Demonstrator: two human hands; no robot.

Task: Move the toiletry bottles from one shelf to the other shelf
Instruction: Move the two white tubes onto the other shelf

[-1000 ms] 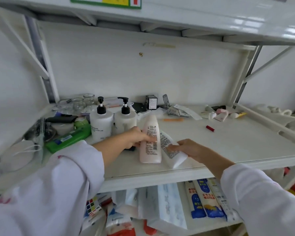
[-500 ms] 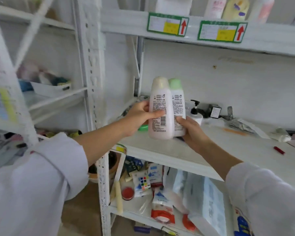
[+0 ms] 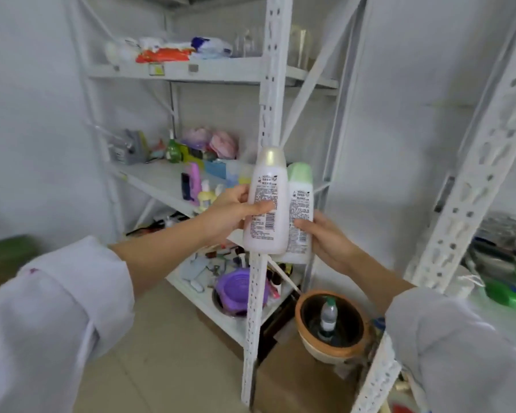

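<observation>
The white shelving unit (image 3: 259, 162) ahead of me is the biggest worry: its perforated upright stands directly behind the two bottles I carry, and I judge that swinging them toward the middle shelf (image 3: 161, 186) could knock either one against that post. That shelf is crowded too, with a green pump bottle (image 3: 173, 149), pink bundles and small toys near its front edge, so a careless set-down could topple something already there.

Below my arms sits a brown bowl (image 3: 329, 326) holding a small clear bottle; anything I drop would likely land in it or on the floor.

My left hand (image 3: 230, 217) has its grip wrapped around the pink bottle (image 3: 267, 204), thumb across the label, fingers behind. My right hand (image 3: 328, 238) has its grip closed on the lower part of the green-capped bottle (image 3: 301, 204), holding it near the base only. Both bottles are upright, in the air, touching side by side, between me and the shelving.

That low hold looks the weaker one to me: the bottle is tall above my fingers and could tip if the two bottles bump or slide against each other. The smooth plastic may also slip.
</observation>
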